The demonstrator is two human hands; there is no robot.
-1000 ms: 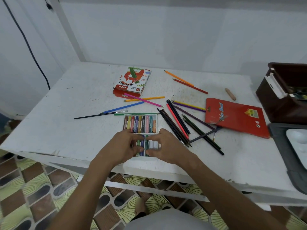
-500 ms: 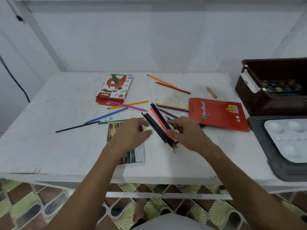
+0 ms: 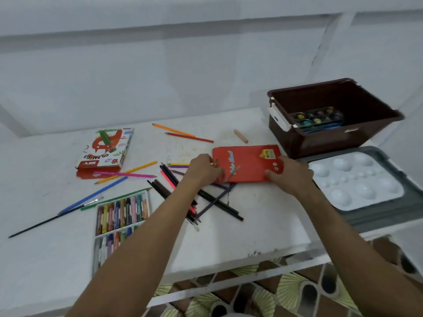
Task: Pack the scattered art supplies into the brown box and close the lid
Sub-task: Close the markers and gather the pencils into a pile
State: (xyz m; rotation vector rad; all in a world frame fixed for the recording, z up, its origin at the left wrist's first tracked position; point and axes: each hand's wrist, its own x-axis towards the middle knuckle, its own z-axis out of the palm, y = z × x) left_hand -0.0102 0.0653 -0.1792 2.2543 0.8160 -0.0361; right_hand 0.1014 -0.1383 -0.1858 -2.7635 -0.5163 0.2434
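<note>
A flat red pencil pack [image 3: 248, 162] lies on the white table [image 3: 263, 225] beside the brown box [image 3: 320, 143]. My left hand [image 3: 203, 169] grips its left end and my right hand [image 3: 290, 175] grips its right end. The brown box stands open at the back right with a watercolour set [image 3: 317, 118] inside. A tray of oil pastels [image 3: 121, 216] sits at the front left, uncovered. Dark coloured pencils [image 3: 217, 202] lie crossed under my left forearm. More pencils [image 3: 183, 133] and a paintbrush [image 3: 52, 218] are scattered around.
An oil pastel carton [image 3: 105, 149] lies at the back left. A white mixing palette [image 3: 357, 181] rests on the grey lid [image 3: 407, 202] at the right edge. A short wooden crayon [image 3: 240, 136] lies near the box. Patterned floor tiles show below the table's front edge.
Both hands left the pastel tray and moved right across the pencils to the red pack, which they now grip at both ends. The view shifted right.
</note>
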